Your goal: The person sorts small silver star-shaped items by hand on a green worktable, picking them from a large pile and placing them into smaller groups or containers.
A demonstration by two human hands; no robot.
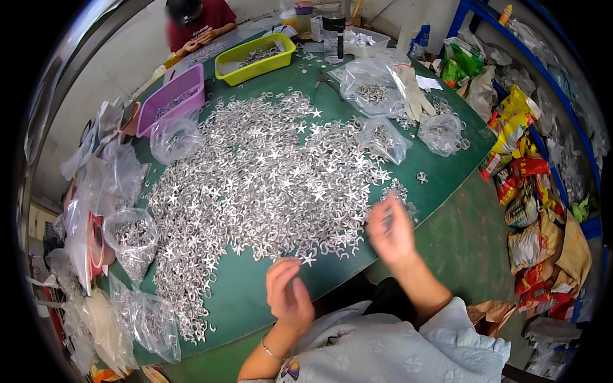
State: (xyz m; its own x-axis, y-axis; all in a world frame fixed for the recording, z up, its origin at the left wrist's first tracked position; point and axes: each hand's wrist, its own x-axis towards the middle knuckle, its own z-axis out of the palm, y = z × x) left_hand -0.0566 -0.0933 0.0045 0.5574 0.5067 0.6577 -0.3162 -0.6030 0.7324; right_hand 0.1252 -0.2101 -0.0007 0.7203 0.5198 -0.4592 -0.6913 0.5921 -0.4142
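Observation:
A wide heap of small silvery metal pieces (255, 172), many of them curved or ring-like, is spread over the green table. Star-shaped metal pieces lie scattered among them. My left hand (288, 297) is at the near edge of the heap, its fingers loosely bent and the thumb apart from them. Right by its fingertips is a metal star (308, 259). Over the heap's right edge, my right hand (392, 235) is curled and slightly blurred, with a few small metal pieces (387, 219) in its fingers. A small group of tiny pieces (396, 189) lies just beyond it.
Clear bags of metal pieces (133, 239) line the left side; more bags (382, 140) and pliers (329, 86) lie toward the back right. A purple bin (145, 108) and a yellow-green bin (233, 78) stand at the back. Another person (211, 19) works there. Shelving (562, 76) is at right.

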